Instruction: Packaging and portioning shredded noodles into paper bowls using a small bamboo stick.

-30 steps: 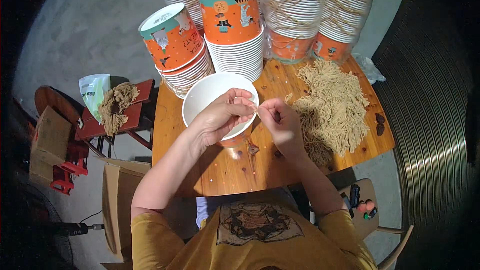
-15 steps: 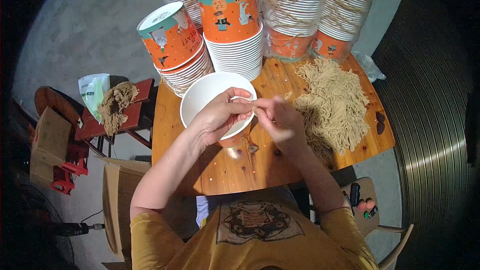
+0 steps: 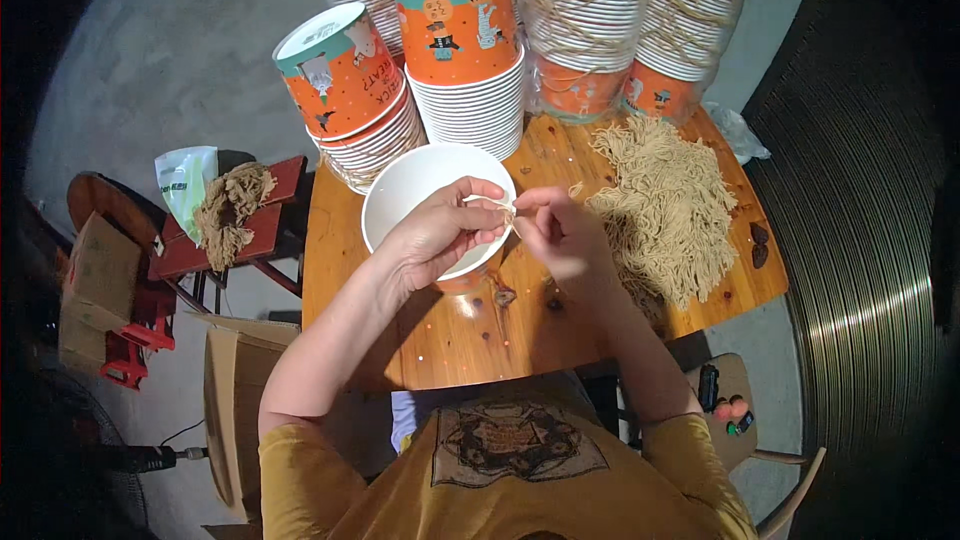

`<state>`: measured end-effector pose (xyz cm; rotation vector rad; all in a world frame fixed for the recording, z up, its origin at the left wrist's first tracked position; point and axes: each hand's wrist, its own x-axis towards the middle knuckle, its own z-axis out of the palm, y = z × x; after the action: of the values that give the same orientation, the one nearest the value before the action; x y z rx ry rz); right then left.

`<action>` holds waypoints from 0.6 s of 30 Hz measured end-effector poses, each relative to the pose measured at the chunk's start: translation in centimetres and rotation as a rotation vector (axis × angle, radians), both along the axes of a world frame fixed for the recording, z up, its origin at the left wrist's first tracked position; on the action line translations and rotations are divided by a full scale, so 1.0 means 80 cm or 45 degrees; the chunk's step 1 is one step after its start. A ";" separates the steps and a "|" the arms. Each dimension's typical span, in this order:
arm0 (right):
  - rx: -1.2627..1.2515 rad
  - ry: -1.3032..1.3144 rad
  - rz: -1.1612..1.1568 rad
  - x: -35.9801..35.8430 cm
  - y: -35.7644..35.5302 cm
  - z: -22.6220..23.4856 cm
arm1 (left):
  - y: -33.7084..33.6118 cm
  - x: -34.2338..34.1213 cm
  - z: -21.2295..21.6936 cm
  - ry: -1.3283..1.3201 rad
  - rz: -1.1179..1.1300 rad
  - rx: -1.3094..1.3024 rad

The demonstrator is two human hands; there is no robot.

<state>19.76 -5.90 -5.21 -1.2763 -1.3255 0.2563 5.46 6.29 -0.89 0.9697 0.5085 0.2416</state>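
Observation:
A white-lined paper bucket (image 3: 405, 185) stands on the wooden table, its open mouth up and orange showing on its near side. Over its right rim, my left hand (image 3: 440, 230) pinches a thin tan cord (image 3: 513, 220) between thumb and fingers. My right hand (image 3: 568, 240) is closed on the same cord just to the right, its fingertips close to the left hand's. Whether the cord passes through the rim is hidden by my fingers. Right of my right hand lies a heap of loose tan cords (image 3: 675, 210).
Nested orange buckets (image 3: 455, 35) stand upside down behind, beside a shorter stack (image 3: 340, 80). Plastic-wrapped stacks with cords (image 3: 585, 10) stand at the back right. At left, a red stool (image 3: 285, 205) bears a cord bundle (image 3: 235, 205). An open cardboard box (image 3: 235, 390) sits near my left elbow.
My right hand's fingers have shifted slightly, and a pale loop of cord now shows between the two hands. The bucket has moved a touch to the right; my left hand stays nearly still.

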 end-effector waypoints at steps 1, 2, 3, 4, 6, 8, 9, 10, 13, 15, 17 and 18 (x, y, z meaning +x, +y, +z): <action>-0.010 -0.051 -0.015 0.000 0.000 -0.004 | 0.000 0.000 0.000 -0.005 0.019 -0.030; -0.010 -0.051 -0.015 0.000 0.000 -0.005 | -0.001 0.000 0.000 -0.009 0.038 -0.059; -0.026 -0.049 -0.033 -0.001 0.000 -0.006 | -0.001 0.000 0.000 -0.009 0.039 -0.059; -0.042 -0.048 -0.051 -0.002 0.000 -0.007 | -0.001 0.000 0.000 -0.007 0.051 -0.102; -0.032 -0.036 -0.061 -0.004 -0.001 -0.006 | -0.002 0.000 0.000 -0.004 0.063 -0.146; -0.022 -0.026 -0.073 -0.005 -0.003 -0.003 | -0.003 0.000 0.001 0.008 0.056 -0.081; -0.019 -0.074 -0.091 -0.004 -0.004 -0.001 | -0.003 0.000 0.002 0.007 0.054 -0.082; -0.015 -0.121 -0.103 -0.005 -0.003 -0.001 | -0.004 -0.001 0.002 0.004 0.063 -0.049; -0.088 -0.198 -0.122 -0.008 -0.008 0.011 | -0.004 -0.001 0.001 -0.004 0.080 0.009; 0.037 -0.250 -0.131 -0.006 -0.003 0.005 | -0.005 0.001 0.001 -0.012 0.081 0.032; 0.164 -0.296 -0.131 -0.005 0.001 0.000 | -0.006 0.000 0.000 0.025 0.091 0.132; 0.164 -0.300 -0.145 -0.004 0.002 -0.001 | -0.007 0.000 0.001 0.025 0.092 0.131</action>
<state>19.48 -5.76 -5.26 -1.2958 -1.4374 -0.0612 5.45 5.73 -0.83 1.0558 0.5541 0.3263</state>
